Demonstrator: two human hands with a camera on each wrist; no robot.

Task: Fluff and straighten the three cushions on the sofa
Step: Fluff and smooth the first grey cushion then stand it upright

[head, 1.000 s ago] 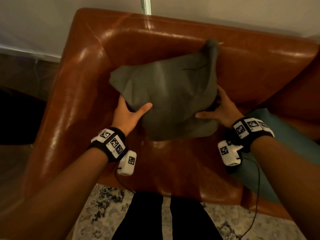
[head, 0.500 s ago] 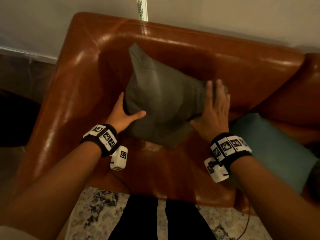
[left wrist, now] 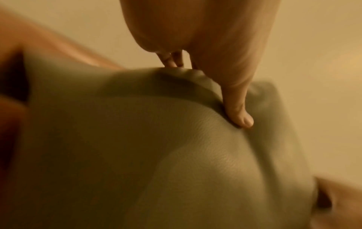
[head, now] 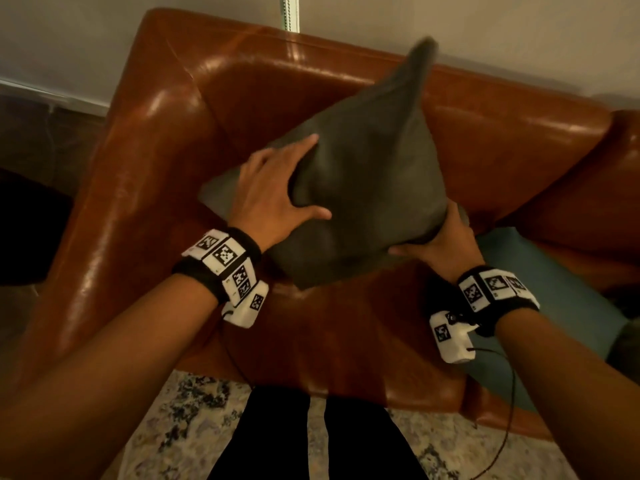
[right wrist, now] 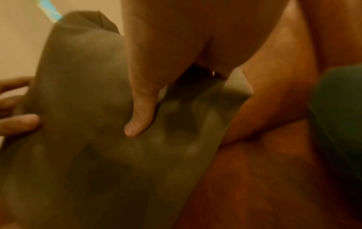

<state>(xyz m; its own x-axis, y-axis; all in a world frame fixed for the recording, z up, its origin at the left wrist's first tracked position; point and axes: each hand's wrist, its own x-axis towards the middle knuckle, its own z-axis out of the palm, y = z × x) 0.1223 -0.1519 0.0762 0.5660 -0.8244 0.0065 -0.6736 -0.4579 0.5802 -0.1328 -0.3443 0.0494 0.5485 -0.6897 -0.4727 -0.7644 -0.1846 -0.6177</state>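
Note:
A grey-green cushion [head: 367,188] is held tilted above the brown leather sofa's seat [head: 346,327], one corner pointing up at the backrest. My left hand [head: 277,192] grips its left part: the fingers lie over a ridge of fabric and the thumb [left wrist: 237,111] digs into the front. My right hand [head: 440,240] grips the lower right edge, thumb [right wrist: 139,117] on the front and fingers hidden behind. A teal cushion [head: 543,292] lies on the seat to the right. A dark cushion [head: 627,344] shows at the far right edge.
The sofa's left armrest [head: 138,188] and backrest [head: 311,67] stand close around the cushion, against a pale wall [head: 450,26]. A patterned rug [head: 183,427] lies below, with the person's dark trouser legs [head: 311,441] against the sofa's front. A thin cable [head: 509,410] hangs from the right wrist.
The grey cushion has been turned and lifted, so its pointed corner swung from upper left to upper right. My left hand moved up onto its left part; my right hand dropped to its lower right edge.

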